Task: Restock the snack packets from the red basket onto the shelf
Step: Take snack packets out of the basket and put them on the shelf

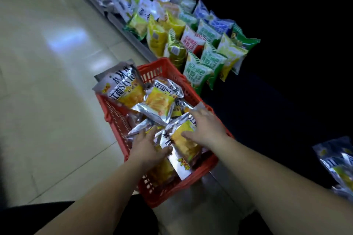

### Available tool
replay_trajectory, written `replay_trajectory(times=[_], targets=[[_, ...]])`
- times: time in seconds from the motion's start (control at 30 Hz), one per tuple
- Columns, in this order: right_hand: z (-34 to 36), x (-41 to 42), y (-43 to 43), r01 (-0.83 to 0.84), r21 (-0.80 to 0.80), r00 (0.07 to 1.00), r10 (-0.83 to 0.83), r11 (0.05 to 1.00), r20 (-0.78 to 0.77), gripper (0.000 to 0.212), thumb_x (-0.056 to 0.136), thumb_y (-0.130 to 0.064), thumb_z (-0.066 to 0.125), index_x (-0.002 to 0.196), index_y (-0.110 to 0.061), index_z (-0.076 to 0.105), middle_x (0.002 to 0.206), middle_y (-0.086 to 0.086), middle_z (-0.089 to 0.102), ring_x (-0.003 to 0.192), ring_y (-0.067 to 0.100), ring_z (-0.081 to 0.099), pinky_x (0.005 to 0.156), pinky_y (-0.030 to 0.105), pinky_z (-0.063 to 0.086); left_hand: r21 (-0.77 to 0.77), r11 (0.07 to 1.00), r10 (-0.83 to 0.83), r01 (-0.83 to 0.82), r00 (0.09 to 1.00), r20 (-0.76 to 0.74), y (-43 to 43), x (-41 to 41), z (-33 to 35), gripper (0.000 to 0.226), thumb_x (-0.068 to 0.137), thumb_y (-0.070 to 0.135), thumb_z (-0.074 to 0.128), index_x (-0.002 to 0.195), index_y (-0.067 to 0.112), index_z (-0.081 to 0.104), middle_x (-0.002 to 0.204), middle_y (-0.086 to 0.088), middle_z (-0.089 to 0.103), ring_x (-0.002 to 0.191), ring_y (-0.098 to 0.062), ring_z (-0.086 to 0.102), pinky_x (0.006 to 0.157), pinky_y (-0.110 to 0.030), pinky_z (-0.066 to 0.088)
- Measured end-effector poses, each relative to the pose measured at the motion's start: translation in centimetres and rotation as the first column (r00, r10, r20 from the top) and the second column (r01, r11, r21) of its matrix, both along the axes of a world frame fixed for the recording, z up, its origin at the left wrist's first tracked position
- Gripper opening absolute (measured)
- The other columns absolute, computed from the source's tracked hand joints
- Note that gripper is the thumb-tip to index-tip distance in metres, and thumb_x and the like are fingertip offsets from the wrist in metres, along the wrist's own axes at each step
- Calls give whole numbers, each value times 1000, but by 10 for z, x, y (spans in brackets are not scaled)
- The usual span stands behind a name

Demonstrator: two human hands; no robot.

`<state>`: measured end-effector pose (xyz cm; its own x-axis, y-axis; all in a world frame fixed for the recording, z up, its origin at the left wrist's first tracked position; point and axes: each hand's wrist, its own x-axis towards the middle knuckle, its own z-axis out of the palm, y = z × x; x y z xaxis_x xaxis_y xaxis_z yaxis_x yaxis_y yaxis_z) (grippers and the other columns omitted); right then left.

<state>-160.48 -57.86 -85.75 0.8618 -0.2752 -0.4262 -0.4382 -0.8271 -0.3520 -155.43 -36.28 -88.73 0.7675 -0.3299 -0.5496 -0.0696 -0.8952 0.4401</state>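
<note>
In red basket (183,187): packet (184,144) under right hand (207,129), beside left hand (147,149); grips flat, unclosed.

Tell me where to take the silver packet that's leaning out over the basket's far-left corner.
Pinch the flat sealed top edge of the silver packet, coming from above on the aisle side. That edge sticks up clear of the red basket rim, while its lower end sits among other packets.

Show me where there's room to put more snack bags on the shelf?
The dark shelf stretch between the green-and-white packets and the silver packets at the right edge looks bare. Farther up, the packet rows crowd the shelf. The red basket is heaped full.
</note>
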Motion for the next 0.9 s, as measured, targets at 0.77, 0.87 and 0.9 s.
replay_trajectory(times=[0.77,0.87,0.9], targets=[[17,42,3,-573,-186,796,487,798,-358,49,76,-40,82,121,-35,64,120,-10,69,111,24,63,94,37,38,86,915,-381,393,915,-133,16,34,14,52,62,46,94,97,25,62,85,11,55,83,-17,54,67,-27,40],[29,29,-3,-494,-215,859,435,842,-270,28,83,-30,73,109,-32,63,116,-7,68,113,24,62,99,41,36,-12,953,-302,303,945,-130,16,42,23,48,64,50,93,87,24,60,87,8,59,78,-13,51,68,-25,41],[34,25,-5,-455,-207,882,406,866,-240,25,83,-29,71,105,-34,61,114,-7,67,114,24,62,100,40,36,-37,960,-278,276,951,-137,16,45,29,47,68,50,91,78,22,55,80,10,54,73,-13,49,64,-25,40]])
